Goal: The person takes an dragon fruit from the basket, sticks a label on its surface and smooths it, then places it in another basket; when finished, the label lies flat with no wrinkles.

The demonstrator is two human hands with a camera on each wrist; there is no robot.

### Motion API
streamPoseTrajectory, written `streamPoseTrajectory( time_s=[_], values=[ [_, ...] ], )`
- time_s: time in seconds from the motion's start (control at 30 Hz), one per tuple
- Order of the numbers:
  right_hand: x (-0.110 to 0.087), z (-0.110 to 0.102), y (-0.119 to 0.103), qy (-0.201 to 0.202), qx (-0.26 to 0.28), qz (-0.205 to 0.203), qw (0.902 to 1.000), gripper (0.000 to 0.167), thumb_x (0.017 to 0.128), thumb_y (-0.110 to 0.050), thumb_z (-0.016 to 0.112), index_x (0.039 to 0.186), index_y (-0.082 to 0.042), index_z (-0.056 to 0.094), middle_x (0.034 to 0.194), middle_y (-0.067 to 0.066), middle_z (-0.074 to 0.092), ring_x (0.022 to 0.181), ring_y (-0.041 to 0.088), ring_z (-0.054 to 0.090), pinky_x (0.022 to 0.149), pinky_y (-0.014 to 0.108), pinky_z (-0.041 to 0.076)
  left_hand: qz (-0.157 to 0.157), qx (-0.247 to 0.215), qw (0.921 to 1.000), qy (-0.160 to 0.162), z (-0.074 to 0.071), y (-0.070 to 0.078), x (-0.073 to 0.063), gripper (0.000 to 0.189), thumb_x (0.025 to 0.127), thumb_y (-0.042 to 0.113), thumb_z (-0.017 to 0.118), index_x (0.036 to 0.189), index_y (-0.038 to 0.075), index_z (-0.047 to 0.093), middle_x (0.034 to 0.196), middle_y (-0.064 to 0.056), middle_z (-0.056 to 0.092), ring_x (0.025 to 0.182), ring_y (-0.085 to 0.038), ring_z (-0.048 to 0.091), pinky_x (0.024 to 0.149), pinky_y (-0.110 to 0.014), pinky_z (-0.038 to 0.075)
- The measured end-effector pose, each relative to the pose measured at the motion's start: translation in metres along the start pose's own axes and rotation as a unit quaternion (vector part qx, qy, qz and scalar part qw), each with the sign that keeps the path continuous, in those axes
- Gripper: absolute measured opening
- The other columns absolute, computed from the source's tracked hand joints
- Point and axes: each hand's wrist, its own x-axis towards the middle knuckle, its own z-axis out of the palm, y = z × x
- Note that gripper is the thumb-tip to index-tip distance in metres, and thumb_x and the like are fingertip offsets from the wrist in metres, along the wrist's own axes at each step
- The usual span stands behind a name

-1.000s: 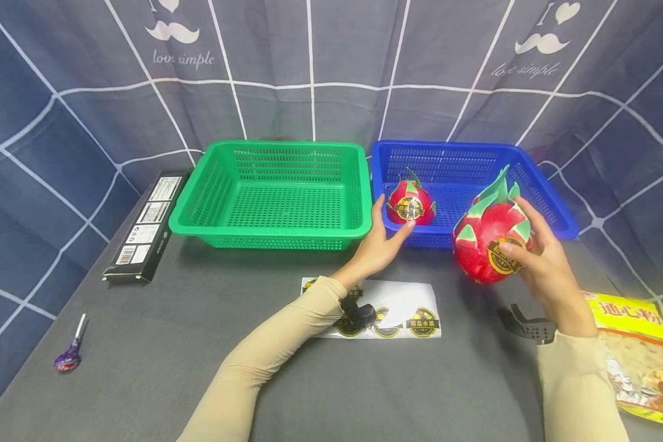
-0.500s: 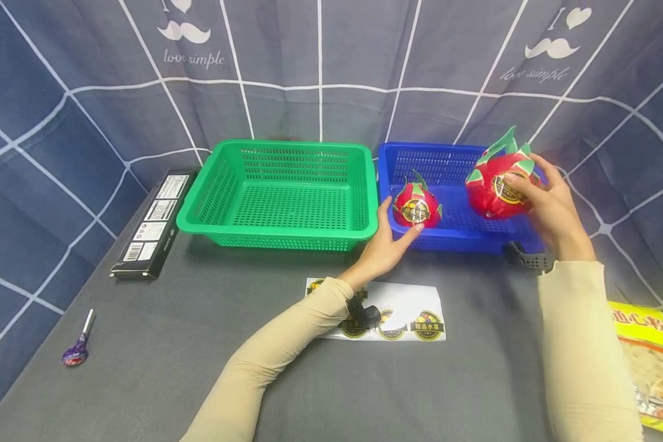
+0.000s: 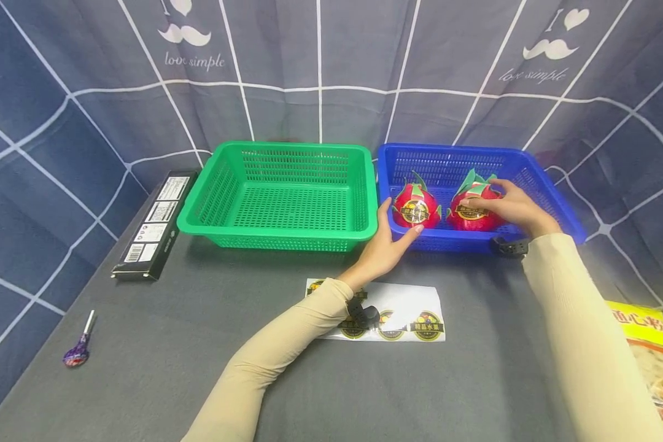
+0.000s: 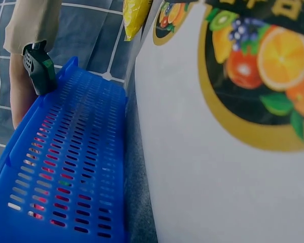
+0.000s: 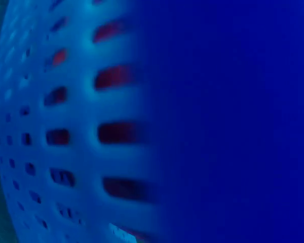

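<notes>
Two red dragon fruits with green leaf tips, each bearing a round black-and-gold sticker, are in the blue basket (image 3: 552, 196). My right hand (image 3: 511, 205) holds the right-hand dragon fruit (image 3: 472, 221), thumb over its front and fingers behind its top. Beside it, the left dragon fruit (image 3: 417, 205) stands upright at the front left corner. My left hand (image 3: 383, 252) rests against that corner, fingers straight along the side and thumb extended at the front rim. In the left wrist view, red shows through slots in the basket wall (image 4: 104, 152); the right wrist view is mostly blurred basket wall (image 5: 81, 157).
A green basket (image 3: 276, 234) with nothing in it stands left of the blue one. A sticker sheet (image 3: 409, 301) lies beneath the left forearm. A black box (image 3: 157, 224) and a lollipop (image 3: 77, 351) are on the left, a yellow food packet (image 3: 652, 331) on the right.
My right hand has carried the dragon fruit over the front rim, then lowered it leftward into the blue basket beside the other. My left hand has stayed at the corner.
</notes>
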Motion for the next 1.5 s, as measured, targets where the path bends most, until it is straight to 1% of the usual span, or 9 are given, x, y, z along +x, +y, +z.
streamPoseTrajectory(
  time_s=[0.27, 0.43, 0.63, 0.8, 0.93, 1.17, 1.27, 1.37, 1.5],
  values=[
    [0.004, 0.009, -0.007, -0.02, -0.033, 0.001, 0.9993, 0.108, 0.077, -0.061, 0.055, 0.144, 0.0, -0.003, 0.141, 0.033, 0.018, 0.128, 0.046, 0.023, 0.103, 0.058, 0.026, 0.002, 0.001, 1.0, 0.004, -0.002, -0.001, 0.002, 0.085, 0.083, 0.056, 0.052, 0.144, 0.029, -0.001, 0.145, -0.009, 0.033, 0.118, -0.031, 0.051, 0.091, -0.051, 0.044],
    [0.005, 0.017, -0.008, -0.012, -0.052, 0.0, 0.9986, 0.109, 0.077, -0.063, 0.054, 0.144, 0.0, -0.003, 0.141, 0.033, 0.02, 0.127, 0.047, 0.024, 0.103, 0.059, 0.026, 0.001, 0.005, 1.0, 0.002, -0.002, -0.002, 0.002, 0.085, 0.083, 0.056, 0.052, 0.144, 0.028, 0.0, 0.145, -0.009, 0.033, 0.118, -0.031, 0.05, 0.091, -0.051, 0.044],
    [0.01, 0.028, -0.012, -0.005, -0.092, -0.025, 0.9954, 0.102, 0.081, -0.059, 0.053, 0.143, 0.002, 0.0, 0.14, 0.035, 0.021, 0.128, 0.05, 0.024, 0.103, 0.061, 0.023, 0.002, 0.01, 0.9999, 0.002, -0.001, -0.002, 0.002, 0.084, 0.083, 0.057, 0.051, 0.144, 0.029, 0.0, 0.145, -0.009, 0.033, 0.118, -0.031, 0.05, 0.092, -0.051, 0.044],
    [0.008, 0.028, -0.014, 0.003, -0.095, -0.039, 0.9947, 0.091, 0.087, -0.061, 0.037, 0.143, 0.002, 0.003, 0.14, 0.035, 0.022, 0.128, 0.051, 0.022, 0.104, 0.062, 0.02, 0.0, 0.01, 0.9999, 0.006, -0.001, -0.001, 0.002, 0.083, 0.083, 0.057, 0.051, 0.143, 0.032, 0.0, 0.144, -0.01, 0.034, 0.119, -0.032, 0.049, 0.093, -0.051, 0.043],
    [0.001, 0.03, -0.017, 0.035, -0.086, -0.055, 0.9942, 0.083, 0.09, -0.06, 0.029, 0.144, 0.0, 0.008, 0.14, 0.034, 0.024, 0.129, 0.05, 0.023, 0.105, 0.06, 0.019, -0.007, 0.01, 0.9999, 0.007, -0.001, 0.0, 0.002, 0.083, 0.084, 0.056, 0.051, 0.144, 0.032, 0.0, 0.147, -0.008, 0.031, 0.121, -0.032, 0.048, 0.093, -0.052, 0.042],
    [-0.012, 0.039, -0.024, 0.121, -0.063, -0.098, 0.9859, 0.074, 0.091, -0.054, 0.034, 0.142, -0.002, 0.019, 0.137, 0.031, 0.032, 0.127, 0.047, 0.029, 0.104, 0.058, 0.023, -0.017, 0.025, 0.9995, -0.006, -0.005, 0.002, -0.005, 0.082, 0.086, 0.056, 0.047, 0.144, 0.034, -0.006, 0.149, -0.008, 0.027, 0.125, -0.033, 0.043, 0.099, -0.051, 0.038],
    [-0.02, 0.045, -0.029, 0.168, -0.046, -0.128, 0.9764, 0.068, 0.092, -0.048, 0.039, 0.14, -0.002, 0.027, 0.138, 0.029, 0.033, 0.129, 0.045, 0.029, 0.104, 0.058, 0.023, -0.01, 0.047, 0.9984, -0.03, -0.011, 0.004, -0.012, 0.086, 0.087, 0.054, 0.048, 0.144, 0.03, -0.011, 0.149, -0.012, 0.023, 0.128, -0.031, 0.039, 0.104, -0.046, 0.034],
    [-0.03, 0.053, -0.035, 0.208, -0.029, -0.163, 0.9639, 0.061, 0.092, -0.042, 0.045, 0.137, -0.003, 0.034, 0.139, 0.026, 0.035, 0.13, 0.042, 0.03, 0.105, 0.057, 0.023, -0.002, 0.071, 0.9952, -0.068, -0.021, 0.007, -0.021, 0.09, 0.086, 0.053, 0.049, 0.144, 0.026, -0.015, 0.151, -0.012, 0.018, 0.131, -0.028, 0.034, 0.107, -0.043, 0.031],
    [-0.045, 0.069, -0.043, 0.242, -0.017, -0.224, 0.9439, 0.052, 0.09, -0.033, 0.052, 0.132, -0.003, 0.042, 0.14, 0.021, 0.038, 0.131, 0.037, 0.032, 0.106, 0.055, 0.024, 0.012, 0.107, 0.9856, -0.131, -0.038, 0.014, -0.035, 0.094, 0.085, 0.054, 0.05, 0.144, 0.024, -0.016, 0.153, -0.008, 0.008, 0.137, -0.024, 0.024, 0.109, -0.043, 0.027]
  ],
)
